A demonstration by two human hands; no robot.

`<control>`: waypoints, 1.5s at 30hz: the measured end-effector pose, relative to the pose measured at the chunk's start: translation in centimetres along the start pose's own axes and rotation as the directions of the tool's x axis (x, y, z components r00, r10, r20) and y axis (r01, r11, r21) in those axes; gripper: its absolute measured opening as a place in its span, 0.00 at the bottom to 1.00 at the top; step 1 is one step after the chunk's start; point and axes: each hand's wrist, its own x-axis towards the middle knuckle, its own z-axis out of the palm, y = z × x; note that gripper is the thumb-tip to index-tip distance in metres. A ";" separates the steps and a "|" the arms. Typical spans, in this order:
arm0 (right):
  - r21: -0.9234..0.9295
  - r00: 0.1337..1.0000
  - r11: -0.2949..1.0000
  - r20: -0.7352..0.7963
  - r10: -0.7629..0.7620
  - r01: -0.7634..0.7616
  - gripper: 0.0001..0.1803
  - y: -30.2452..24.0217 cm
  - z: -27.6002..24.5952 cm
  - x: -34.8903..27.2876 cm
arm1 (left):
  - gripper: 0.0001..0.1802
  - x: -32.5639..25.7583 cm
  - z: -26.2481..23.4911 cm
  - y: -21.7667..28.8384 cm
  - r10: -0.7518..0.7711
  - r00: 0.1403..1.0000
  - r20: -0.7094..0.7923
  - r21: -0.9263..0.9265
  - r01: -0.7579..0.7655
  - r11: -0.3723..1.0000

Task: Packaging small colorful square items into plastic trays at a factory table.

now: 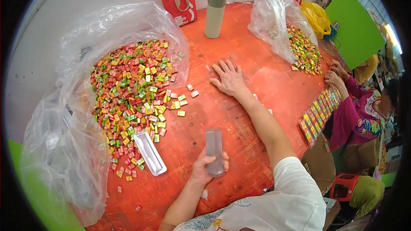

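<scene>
Near the front of the red table, my left hand (202, 167) is closed around a long clear plastic box (214, 145), thumb across its side. My right hand (231, 79) reaches farther out, fingers spread and lying over clear plastic pieces (245, 76) on the tabletop. Their exact shape is hard to make out. To the left of my left hand lies a long white plastic tray (150, 156), against the edge of a big heap of small wrapped sweets (128, 90) in red, yellow, green and orange.
A large clear bag (55, 145) spreads around the heap. Behind stand a red tote bag (177, 0) and a green-lidded bottle (215, 15). At right are another bag (269, 21) with sweets and a co-worker's hands (336, 79) beside rows of packed sweets (319, 111).
</scene>
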 end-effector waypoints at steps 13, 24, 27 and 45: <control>-0.014 0.997 0.998 0.030 -0.067 0.067 0.34 4.6 1.9 6.4 | 0.31 0.0 -0.6 -0.4 -0.008 1.000 0.007 0.029 0.008 1.000; 0.083 0.997 0.996 0.078 -0.026 0.020 0.38 5.8 0.3 7.2 | 0.32 -0.1 0.2 -0.1 -0.013 1.000 -0.022 0.060 0.015 0.998; 0.129 1.000 0.991 -0.013 -0.025 0.026 0.37 6.7 -1.7 6.4 | 0.32 0.2 0.1 -0.3 -0.018 1.000 -0.009 0.055 0.018 0.998; -0.067 0.997 0.998 0.075 0.027 -0.022 0.39 2.2 -8.3 -18.7 | 0.29 0.4 -0.2 -0.3 0.007 1.000 -0.016 0.148 -0.004 0.989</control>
